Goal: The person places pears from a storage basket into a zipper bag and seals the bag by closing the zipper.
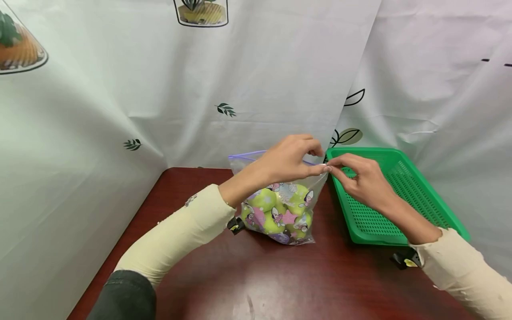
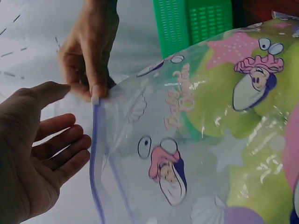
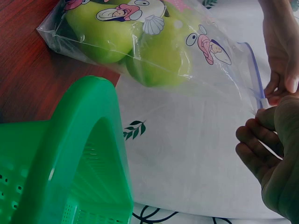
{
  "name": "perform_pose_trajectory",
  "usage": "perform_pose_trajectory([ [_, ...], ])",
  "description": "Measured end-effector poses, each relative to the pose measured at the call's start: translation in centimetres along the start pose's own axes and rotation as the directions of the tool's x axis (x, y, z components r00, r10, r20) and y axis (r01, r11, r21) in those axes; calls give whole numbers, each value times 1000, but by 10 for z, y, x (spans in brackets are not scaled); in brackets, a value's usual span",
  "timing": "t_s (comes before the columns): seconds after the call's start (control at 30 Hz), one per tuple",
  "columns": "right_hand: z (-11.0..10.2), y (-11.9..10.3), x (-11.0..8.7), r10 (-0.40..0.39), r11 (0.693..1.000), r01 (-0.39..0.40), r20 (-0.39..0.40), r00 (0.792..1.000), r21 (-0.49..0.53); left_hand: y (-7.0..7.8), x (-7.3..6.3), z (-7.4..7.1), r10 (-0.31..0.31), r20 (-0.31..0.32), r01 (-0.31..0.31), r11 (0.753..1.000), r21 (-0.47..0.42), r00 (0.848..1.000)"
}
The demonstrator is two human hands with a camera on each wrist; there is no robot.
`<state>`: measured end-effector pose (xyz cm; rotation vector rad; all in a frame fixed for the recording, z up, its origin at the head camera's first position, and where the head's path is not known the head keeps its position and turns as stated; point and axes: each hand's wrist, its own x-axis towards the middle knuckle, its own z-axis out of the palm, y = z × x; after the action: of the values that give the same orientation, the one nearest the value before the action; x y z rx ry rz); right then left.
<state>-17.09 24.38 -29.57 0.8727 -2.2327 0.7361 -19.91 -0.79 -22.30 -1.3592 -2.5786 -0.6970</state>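
Note:
A clear zipper bag [image 1: 286,189] printed with pink stars, shells and cartoon figures stands on the table, full of green apples [image 3: 156,58]. Its purple zip strip [image 2: 96,154] runs along the top edge, with a small white slider [image 2: 95,100] at the right corner. My right hand [image 1: 362,180] pinches that corner at the slider between thumb and fingertips. Over the bag's mouth, my left hand [image 1: 294,158] reaches its thumb toward the same corner, close to the right fingertips. Its other fingers are loosely bent and hold nothing in the left wrist view.
A green perforated plastic basket [image 1: 400,195] sits to the right of the bag on the dark red table [image 1: 260,280]. White curtain-like sheets [image 1: 280,71] with leaf prints hang behind and on both sides. Dark cables [image 3: 152,215] show at the bottom of the right wrist view.

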Motion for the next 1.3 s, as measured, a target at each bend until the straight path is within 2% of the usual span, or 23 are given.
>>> perform_pose_trajectory([
  [0.1,0,-2,1,-8,1000,8,-3,1000,12,2,4,4,3,47,-5,999,34,999],
  [0.43,0,-2,2,-29,999,30,-3,1000,19,4,14,12,1,133,-14,995,97,991],
  [0.77,1,-2,0,-48,999,48,1,999,26,6,16,15,13,193,-58,971,230,981],
  [1.07,7,-2,-5,-64,995,67,-43,997,68,6,16,16,44,222,-98,966,239,974],
  [1.3,8,1,-9,-55,996,59,-65,996,60,2,15,13,10,234,-59,978,201,972],
])
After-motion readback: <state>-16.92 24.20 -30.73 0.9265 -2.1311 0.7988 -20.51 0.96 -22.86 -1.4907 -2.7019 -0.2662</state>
